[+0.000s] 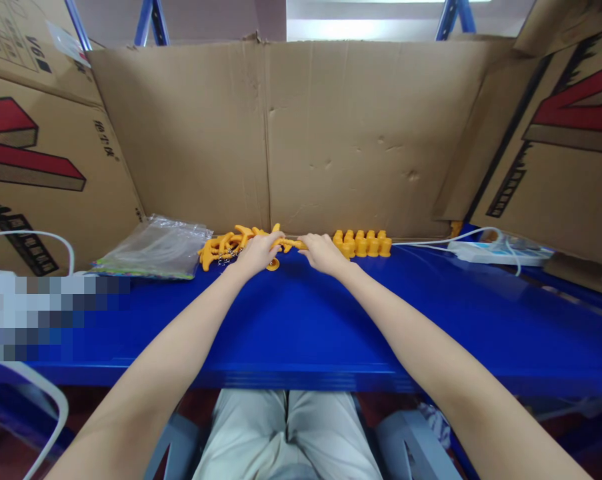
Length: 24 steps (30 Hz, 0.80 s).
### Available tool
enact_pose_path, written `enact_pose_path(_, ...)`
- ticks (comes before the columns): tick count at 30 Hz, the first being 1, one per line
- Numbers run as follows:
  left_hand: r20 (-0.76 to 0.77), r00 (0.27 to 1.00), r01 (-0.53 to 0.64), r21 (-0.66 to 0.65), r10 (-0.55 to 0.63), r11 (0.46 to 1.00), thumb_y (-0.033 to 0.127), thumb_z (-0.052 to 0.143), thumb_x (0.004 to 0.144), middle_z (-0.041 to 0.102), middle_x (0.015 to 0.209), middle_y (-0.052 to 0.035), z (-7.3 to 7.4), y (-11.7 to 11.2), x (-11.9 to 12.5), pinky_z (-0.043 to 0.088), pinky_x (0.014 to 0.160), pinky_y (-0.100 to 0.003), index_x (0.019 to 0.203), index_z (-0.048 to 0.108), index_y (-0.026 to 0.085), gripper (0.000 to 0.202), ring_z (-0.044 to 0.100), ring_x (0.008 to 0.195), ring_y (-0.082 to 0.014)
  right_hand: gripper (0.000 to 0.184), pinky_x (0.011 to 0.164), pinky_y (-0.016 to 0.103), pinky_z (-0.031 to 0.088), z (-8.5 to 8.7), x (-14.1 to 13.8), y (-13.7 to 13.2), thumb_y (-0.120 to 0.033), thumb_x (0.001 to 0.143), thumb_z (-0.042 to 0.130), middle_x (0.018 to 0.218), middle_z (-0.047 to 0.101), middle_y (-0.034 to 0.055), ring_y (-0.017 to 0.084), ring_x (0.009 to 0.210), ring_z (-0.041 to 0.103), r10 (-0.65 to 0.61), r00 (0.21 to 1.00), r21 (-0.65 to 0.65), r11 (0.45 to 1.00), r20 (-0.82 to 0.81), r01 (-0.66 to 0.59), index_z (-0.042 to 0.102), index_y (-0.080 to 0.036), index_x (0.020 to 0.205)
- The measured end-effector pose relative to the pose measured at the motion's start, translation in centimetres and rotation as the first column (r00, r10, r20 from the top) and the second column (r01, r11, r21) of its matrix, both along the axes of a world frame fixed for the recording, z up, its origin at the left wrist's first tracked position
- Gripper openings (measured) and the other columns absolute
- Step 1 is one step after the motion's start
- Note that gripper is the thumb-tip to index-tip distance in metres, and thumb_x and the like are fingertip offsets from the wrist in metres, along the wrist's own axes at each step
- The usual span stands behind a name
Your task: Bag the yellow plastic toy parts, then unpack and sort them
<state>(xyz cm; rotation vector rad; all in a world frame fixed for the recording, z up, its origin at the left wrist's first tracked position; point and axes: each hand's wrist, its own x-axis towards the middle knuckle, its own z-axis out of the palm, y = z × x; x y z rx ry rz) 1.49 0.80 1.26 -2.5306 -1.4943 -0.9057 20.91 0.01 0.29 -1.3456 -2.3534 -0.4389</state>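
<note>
My left hand (257, 255) and my right hand (325, 253) meet near the back of the blue table. Their fingers are closed on a small orange-yellow plastic piece (293, 244) that spans the gap between them; its exact shape is partly hidden. Beside and behind my left hand lies a pile of orange-yellow curved parts (223, 245) with small metal chains or rings among them. Just below the left fingers is a round orange-yellow part (273, 265). Next to my right hand stand several orange-yellow cup-shaped pieces (373, 245) in rows.
A stack of clear plastic bags (153, 248) lies at the left of the blue table (301, 320). A cardboard wall (361, 133) closes off the back, with printed boxes at both sides. At right sits a white power strip (495, 253) with cables.
</note>
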Motion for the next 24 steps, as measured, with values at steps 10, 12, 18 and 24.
enact_pose_path(10,0.053,0.998,0.023,0.142,-0.031,0.990,0.019,0.047,0.088,0.067,0.095,-0.0068,0.0,0.2,0.4,0.048,0.085,-0.036,0.123,0.050,0.018,0.035,0.065,0.091,-0.0210,0.024,0.081,0.034,0.029,1.4,-0.2,-0.6,-0.020,0.094,0.044,0.109,0.065,0.0119,0.024,0.101,0.056,-0.084,0.996,0.046,0.995,-0.031,0.086,0.057,-0.014,0.114)
enact_pose_path(12,0.174,0.985,-0.003,-0.029,0.008,1.000,0.020,0.050,0.087,0.065,0.077,-0.0040,0.2,0.1,0.8,0.050,0.078,-0.035,0.121,0.052,0.016,0.033,0.065,0.077,-0.0191,0.024,0.080,0.035,0.027,1.9,0.1,-0.9,-0.016,0.095,0.039,0.104,0.065,0.0116,0.023,0.098,0.054,-0.105,0.993,0.143,0.985,0.050,0.097,0.059,-0.014,0.109)
enact_pose_path(18,0.434,0.900,0.242,-0.558,0.030,0.794,0.024,0.056,0.085,0.049,0.051,0.0051,0.7,-0.6,0.8,0.052,0.057,-0.029,0.103,0.058,0.012,0.022,0.048,0.042,-0.0080,0.028,0.084,0.037,0.025,2.8,0.6,-1.3,-0.011,0.094,0.033,0.099,0.064,0.0098,0.022,0.095,0.049,-0.120,0.979,0.382,0.923,0.167,0.048,0.059,-0.018,0.101)
enact_pose_path(24,0.032,0.988,-0.137,-0.259,0.151,0.956,0.022,0.061,0.077,0.062,0.069,-0.0020,0.4,0.1,-0.7,0.048,0.061,-0.030,0.103,0.059,0.018,0.027,0.062,0.059,-0.0174,0.023,0.088,0.040,0.029,4.5,1.2,-0.8,-0.017,0.091,0.041,0.111,0.060,0.0128,0.025,0.104,0.049,-0.191,0.981,0.398,0.898,-0.034,0.189,0.061,-0.016,0.101)
